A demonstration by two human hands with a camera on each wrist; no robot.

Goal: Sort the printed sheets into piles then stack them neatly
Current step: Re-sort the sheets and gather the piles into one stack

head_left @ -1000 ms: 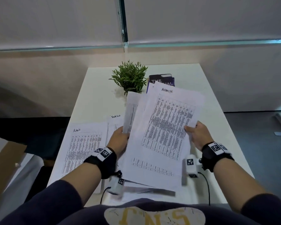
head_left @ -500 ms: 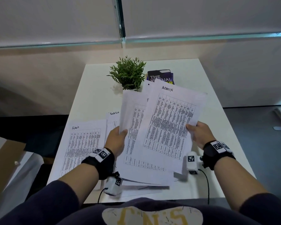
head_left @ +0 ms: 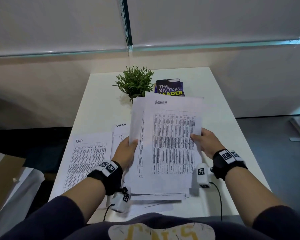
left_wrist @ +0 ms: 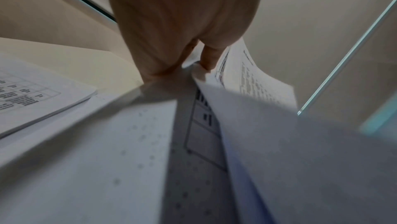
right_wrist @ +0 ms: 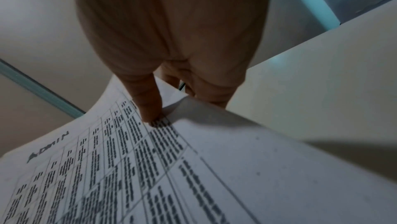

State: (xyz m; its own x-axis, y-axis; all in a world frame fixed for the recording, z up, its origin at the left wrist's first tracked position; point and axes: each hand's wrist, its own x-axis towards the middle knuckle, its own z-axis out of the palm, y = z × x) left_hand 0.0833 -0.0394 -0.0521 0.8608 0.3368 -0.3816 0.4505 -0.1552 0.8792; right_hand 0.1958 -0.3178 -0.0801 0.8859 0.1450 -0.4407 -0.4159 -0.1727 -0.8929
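Both hands hold a bundle of printed sheets (head_left: 164, 144) raised over the white table (head_left: 100, 104). The top sheet (right_wrist: 150, 168) carries a printed grid and the handwritten word "Admin". My left hand (head_left: 128, 149) grips the bundle's left edge, thumb on top; in the left wrist view its fingers (left_wrist: 209, 58) pinch the paper edge. My right hand (head_left: 203, 141) pinches the top sheet's right edge, its thumb (right_wrist: 148, 105) pressing on the print. An "Admin" pile (head_left: 87, 160) lies flat at the left. A sheet headed "Task list" (head_left: 120, 130) lies beside it, partly hidden.
A small green potted plant (head_left: 134, 82) stands mid-table at the back, with a dark book (head_left: 170, 89) titled "The Virtual Leader" to its right. More loose sheets (head_left: 156, 200) lie under the held bundle near the front edge. A brown cardboard box (head_left: 2, 172) sits left of the table.
The fanned sheets have been drawn together and squared up. My left hand shifted right along the bundle's edge, and the top Admin sheet turned from tilted to nearly upright.
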